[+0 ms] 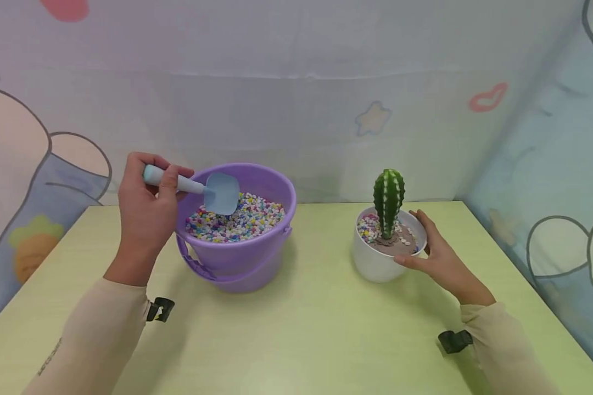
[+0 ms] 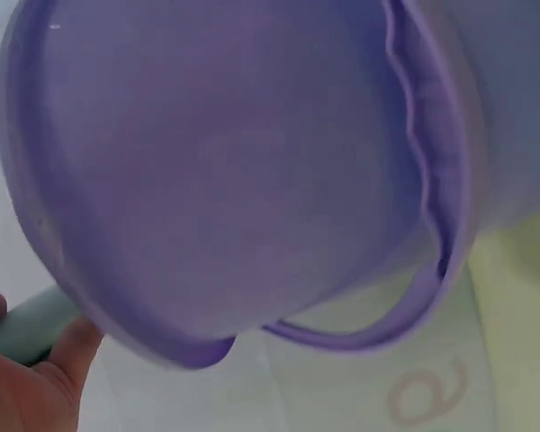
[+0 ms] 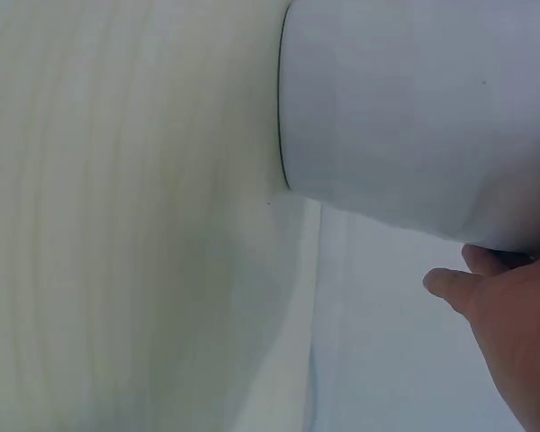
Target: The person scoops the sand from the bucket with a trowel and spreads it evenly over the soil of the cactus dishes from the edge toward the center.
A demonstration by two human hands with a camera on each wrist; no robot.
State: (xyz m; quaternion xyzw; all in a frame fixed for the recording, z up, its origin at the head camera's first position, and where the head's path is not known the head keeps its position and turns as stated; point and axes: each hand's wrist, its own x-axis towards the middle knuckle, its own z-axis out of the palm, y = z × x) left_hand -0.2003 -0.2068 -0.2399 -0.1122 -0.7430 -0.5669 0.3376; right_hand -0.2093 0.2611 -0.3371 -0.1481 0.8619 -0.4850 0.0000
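Note:
My left hand [image 1: 148, 206] grips the pale blue handle of a small toy shovel [image 1: 221, 193]. The shovel's blade is above the colourful pebbles [image 1: 247, 219] inside a purple bucket [image 1: 247, 271]. In the left wrist view the bucket's outer wall [image 2: 234, 180] fills most of the picture, with the left hand [image 2: 36, 387] at the lower left. My right hand [image 1: 442, 260] holds the side of a white plant pot [image 1: 375, 263], thumb in front and fingers behind. A green cactus [image 1: 389, 203] stands upright in its brown soil [image 1: 400, 241], with pebbles mostly on the left.
Both containers stand on a light yellow-green table [image 1: 316, 329], the bucket left of the pot. Its handle [image 1: 197, 266] hangs down in front. A cloth backdrop [image 1: 296, 109] with cartoon prints rises behind the table and along its sides.

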